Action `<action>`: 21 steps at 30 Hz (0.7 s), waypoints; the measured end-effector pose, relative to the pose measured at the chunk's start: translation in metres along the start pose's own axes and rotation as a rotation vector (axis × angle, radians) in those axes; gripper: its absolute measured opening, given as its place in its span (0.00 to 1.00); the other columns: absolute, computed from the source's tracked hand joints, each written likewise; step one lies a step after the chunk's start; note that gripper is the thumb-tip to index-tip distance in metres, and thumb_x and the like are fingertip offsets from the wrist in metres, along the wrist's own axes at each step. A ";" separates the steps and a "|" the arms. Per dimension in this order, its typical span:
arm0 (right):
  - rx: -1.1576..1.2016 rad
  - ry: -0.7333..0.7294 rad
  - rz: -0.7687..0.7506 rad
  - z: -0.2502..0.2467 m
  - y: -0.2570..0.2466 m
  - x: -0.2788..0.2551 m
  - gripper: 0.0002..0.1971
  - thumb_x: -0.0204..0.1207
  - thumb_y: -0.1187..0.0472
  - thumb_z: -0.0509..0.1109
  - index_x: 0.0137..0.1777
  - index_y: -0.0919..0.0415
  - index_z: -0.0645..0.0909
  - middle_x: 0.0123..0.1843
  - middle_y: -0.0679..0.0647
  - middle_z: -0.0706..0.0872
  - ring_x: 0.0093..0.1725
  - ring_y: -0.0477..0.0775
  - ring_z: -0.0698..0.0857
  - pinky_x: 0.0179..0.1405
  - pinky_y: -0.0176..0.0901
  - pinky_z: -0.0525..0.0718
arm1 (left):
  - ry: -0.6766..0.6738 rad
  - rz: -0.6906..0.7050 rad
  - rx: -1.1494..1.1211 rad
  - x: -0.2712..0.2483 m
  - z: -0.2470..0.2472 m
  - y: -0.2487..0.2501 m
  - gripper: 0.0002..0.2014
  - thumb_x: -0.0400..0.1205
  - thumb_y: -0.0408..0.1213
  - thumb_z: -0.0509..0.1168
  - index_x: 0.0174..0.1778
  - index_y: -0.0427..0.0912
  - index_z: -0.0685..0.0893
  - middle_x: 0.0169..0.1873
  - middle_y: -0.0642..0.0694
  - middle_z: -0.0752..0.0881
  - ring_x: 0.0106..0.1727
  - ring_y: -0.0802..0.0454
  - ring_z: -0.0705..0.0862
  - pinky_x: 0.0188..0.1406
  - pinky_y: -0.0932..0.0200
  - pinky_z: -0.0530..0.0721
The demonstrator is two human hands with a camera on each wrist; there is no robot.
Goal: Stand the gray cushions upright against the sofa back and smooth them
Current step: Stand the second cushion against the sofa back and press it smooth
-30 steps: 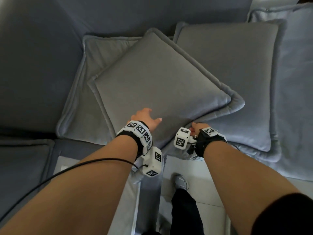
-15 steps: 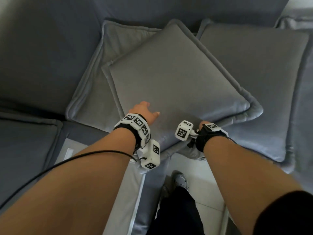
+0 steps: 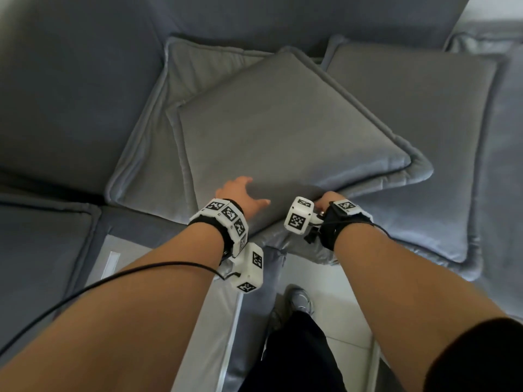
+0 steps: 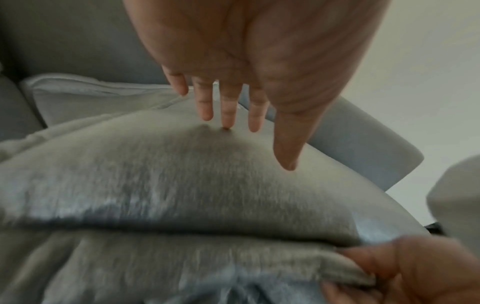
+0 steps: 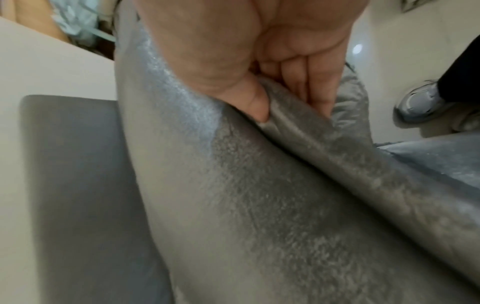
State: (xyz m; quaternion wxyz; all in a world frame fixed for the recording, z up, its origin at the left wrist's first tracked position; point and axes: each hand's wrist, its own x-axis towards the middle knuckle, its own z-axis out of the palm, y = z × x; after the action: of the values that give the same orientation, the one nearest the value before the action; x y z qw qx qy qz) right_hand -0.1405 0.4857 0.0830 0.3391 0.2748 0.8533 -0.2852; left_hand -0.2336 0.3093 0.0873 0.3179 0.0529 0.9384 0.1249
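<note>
Three gray cushions lie flat on the sofa seat. The top cushion [image 3: 283, 131] lies turned at an angle across the left cushion [image 3: 150, 154] and the right cushion [image 3: 424, 131]. My left hand [image 3: 244, 190] is open, its straight fingers [image 4: 228, 111] touching the top cushion [image 4: 182, 174] near its front corner. My right hand [image 3: 325, 200] pinches the flange at that corner, with the thumb on top and the fingers underneath [image 5: 319, 90]. The fabric [image 5: 259, 205] folds up in its grip. The sofa back [image 3: 283, 15] runs behind the cushions.
A darker seat cushion [image 3: 42, 244] lies at the left, and more gray upholstery [image 3: 506, 165] at the right edge. Pale floor [image 3: 336, 306] and my shoe [image 3: 300, 299] show below, between the sofa sections. A black cable [image 3: 113, 278] crosses my left forearm.
The head view has drifted, so the cushions sit further right and lower in the picture. Both hands stay at the top cushion's front corner, the right one still pinching it.
</note>
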 end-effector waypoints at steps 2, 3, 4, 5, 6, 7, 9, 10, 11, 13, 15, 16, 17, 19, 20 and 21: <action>-0.003 0.009 -0.063 -0.019 -0.011 -0.015 0.11 0.69 0.53 0.76 0.49 0.56 0.88 0.44 0.57 0.89 0.43 0.57 0.86 0.44 0.40 0.76 | 0.014 0.054 0.034 -0.010 -0.014 0.003 0.42 0.65 0.64 0.70 0.76 0.56 0.69 0.77 0.48 0.72 0.77 0.43 0.71 0.76 0.42 0.70; 0.001 0.025 -0.084 -0.030 -0.021 -0.025 0.09 0.69 0.52 0.76 0.46 0.55 0.88 0.39 0.55 0.86 0.41 0.57 0.85 0.43 0.40 0.75 | 0.020 0.074 0.049 -0.015 -0.025 0.005 0.44 0.64 0.65 0.70 0.77 0.57 0.68 0.79 0.48 0.68 0.78 0.43 0.68 0.78 0.40 0.67; -0.004 0.036 -0.104 -0.040 -0.030 -0.033 0.07 0.69 0.51 0.76 0.43 0.54 0.87 0.34 0.54 0.84 0.39 0.56 0.84 0.43 0.40 0.75 | 0.023 0.084 0.057 -0.019 -0.034 0.006 0.46 0.64 0.64 0.71 0.78 0.58 0.65 0.81 0.49 0.64 0.80 0.42 0.65 0.79 0.38 0.64; -0.020 0.055 -0.124 -0.050 -0.039 -0.039 0.07 0.69 0.50 0.75 0.38 0.53 0.86 0.31 0.52 0.82 0.37 0.56 0.83 0.42 0.41 0.75 | 0.039 0.089 0.058 -0.022 -0.046 0.007 0.47 0.65 0.63 0.73 0.79 0.59 0.63 0.83 0.49 0.60 0.82 0.42 0.62 0.80 0.37 0.62; -0.031 0.074 -0.145 -0.060 -0.051 -0.044 0.09 0.69 0.50 0.75 0.33 0.53 0.83 0.30 0.52 0.81 0.37 0.56 0.83 0.43 0.41 0.75 | 0.066 0.092 0.056 -0.026 -0.058 0.006 0.48 0.66 0.60 0.74 0.80 0.60 0.60 0.84 0.50 0.56 0.83 0.43 0.58 0.81 0.37 0.59; -0.028 0.079 -0.166 -0.068 -0.061 -0.045 0.11 0.69 0.51 0.75 0.29 0.52 0.81 0.30 0.51 0.82 0.37 0.57 0.84 0.43 0.42 0.76 | 0.090 0.097 0.055 -0.031 -0.070 0.005 0.48 0.67 0.58 0.75 0.81 0.60 0.58 0.85 0.52 0.53 0.84 0.44 0.55 0.81 0.38 0.57; -0.031 0.091 -0.212 -0.085 -0.087 -0.053 0.14 0.70 0.54 0.74 0.25 0.51 0.78 0.31 0.53 0.84 0.41 0.58 0.86 0.48 0.45 0.80 | 0.144 0.112 0.062 -0.041 -0.093 0.002 0.50 0.67 0.56 0.76 0.82 0.61 0.54 0.85 0.53 0.49 0.86 0.46 0.50 0.80 0.38 0.54; -0.043 0.103 -0.251 -0.094 -0.100 -0.058 0.13 0.71 0.55 0.74 0.27 0.52 0.77 0.33 0.54 0.84 0.44 0.59 0.87 0.51 0.46 0.81 | 0.177 0.119 0.075 -0.044 -0.104 0.000 0.51 0.68 0.56 0.76 0.82 0.61 0.52 0.85 0.54 0.48 0.86 0.47 0.48 0.80 0.38 0.53; -0.054 0.101 -0.268 -0.101 -0.110 -0.060 0.12 0.72 0.56 0.73 0.29 0.52 0.77 0.34 0.55 0.84 0.46 0.59 0.87 0.52 0.46 0.80 | 0.211 0.124 0.095 -0.047 -0.114 -0.002 0.50 0.69 0.55 0.75 0.82 0.62 0.51 0.85 0.54 0.47 0.86 0.47 0.47 0.80 0.38 0.53; -0.063 0.142 -0.322 -0.116 -0.138 -0.077 0.07 0.72 0.59 0.73 0.35 0.52 0.79 0.29 0.52 0.81 0.44 0.58 0.86 0.47 0.43 0.77 | 0.313 0.125 0.119 -0.056 -0.138 -0.010 0.45 0.74 0.54 0.70 0.82 0.63 0.50 0.85 0.55 0.47 0.86 0.47 0.47 0.80 0.37 0.53; -0.053 0.189 -0.380 -0.129 -0.161 -0.089 0.08 0.72 0.62 0.73 0.33 0.60 0.80 0.26 0.48 0.78 0.39 0.57 0.83 0.40 0.39 0.74 | 0.416 0.115 0.133 -0.063 -0.162 -0.014 0.38 0.79 0.53 0.64 0.82 0.64 0.52 0.85 0.55 0.50 0.86 0.46 0.48 0.80 0.36 0.52; -0.045 0.213 -0.400 -0.135 -0.175 -0.098 0.11 0.73 0.64 0.72 0.29 0.61 0.78 0.28 0.52 0.81 0.37 0.59 0.84 0.34 0.37 0.73 | 0.474 0.104 0.126 -0.068 -0.175 -0.018 0.35 0.80 0.52 0.62 0.81 0.64 0.53 0.85 0.56 0.52 0.86 0.46 0.48 0.80 0.35 0.51; -0.013 0.214 -0.414 -0.141 -0.186 -0.105 0.14 0.76 0.66 0.69 0.28 0.59 0.76 0.36 0.59 0.87 0.36 0.58 0.85 0.27 0.36 0.73 | 0.524 0.091 0.116 -0.072 -0.187 -0.021 0.33 0.80 0.51 0.61 0.81 0.64 0.55 0.84 0.56 0.54 0.86 0.46 0.49 0.79 0.34 0.49; -0.037 0.255 -0.490 -0.152 -0.207 -0.121 0.12 0.82 0.68 0.61 0.36 0.63 0.79 0.63 0.70 0.84 0.44 0.48 0.89 0.23 0.30 0.75 | 0.619 0.076 0.079 -0.079 -0.209 -0.026 0.29 0.81 0.50 0.61 0.78 0.65 0.61 0.83 0.56 0.60 0.85 0.45 0.51 0.79 0.32 0.47; -0.013 0.259 -0.486 -0.157 -0.218 -0.131 0.12 0.84 0.67 0.59 0.40 0.67 0.80 0.67 0.70 0.82 0.54 0.51 0.88 0.29 0.30 0.75 | 0.674 0.080 0.061 -0.084 -0.221 -0.030 0.27 0.81 0.50 0.61 0.77 0.65 0.64 0.82 0.56 0.63 0.85 0.44 0.52 0.79 0.32 0.47; 0.083 0.234 -0.423 -0.161 -0.227 -0.132 0.13 0.84 0.66 0.59 0.37 0.67 0.77 0.63 0.69 0.84 0.58 0.59 0.85 0.36 0.34 0.73 | 0.720 0.087 0.053 -0.087 -0.230 -0.033 0.24 0.81 0.50 0.61 0.75 0.65 0.68 0.80 0.55 0.66 0.84 0.44 0.55 0.79 0.32 0.47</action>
State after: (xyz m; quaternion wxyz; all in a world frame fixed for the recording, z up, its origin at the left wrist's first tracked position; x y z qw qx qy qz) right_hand -0.2773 0.4023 0.3456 0.1594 0.1348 0.9129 -0.3507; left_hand -0.3056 0.2155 0.3055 -0.0398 0.0536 0.9900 0.1244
